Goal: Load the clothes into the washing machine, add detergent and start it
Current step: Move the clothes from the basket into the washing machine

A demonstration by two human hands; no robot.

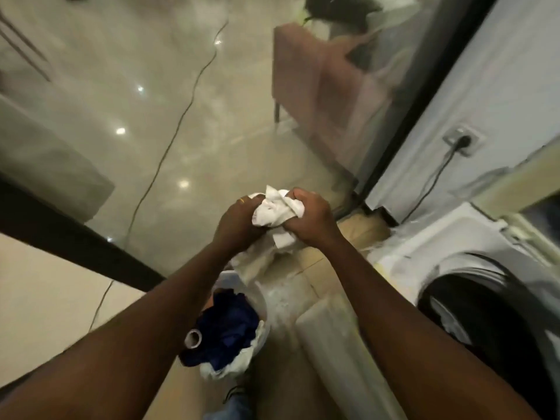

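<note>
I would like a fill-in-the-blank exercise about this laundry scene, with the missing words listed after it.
1. Both hands grip a crumpled ____ cloth.
2. The left hand wears a ring, and the right hand is ____ around the cloth.
3. The basket below the arms holds dark ____ clothes.
4. The washing machine stands on the person's ____ side.

Missing words: white; closed; blue; right

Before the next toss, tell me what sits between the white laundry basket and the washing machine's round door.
In the head view, between the white laundry basket and the washing machine's dark round door lies a pale plastic-wrapped roll on the floor.
</note>
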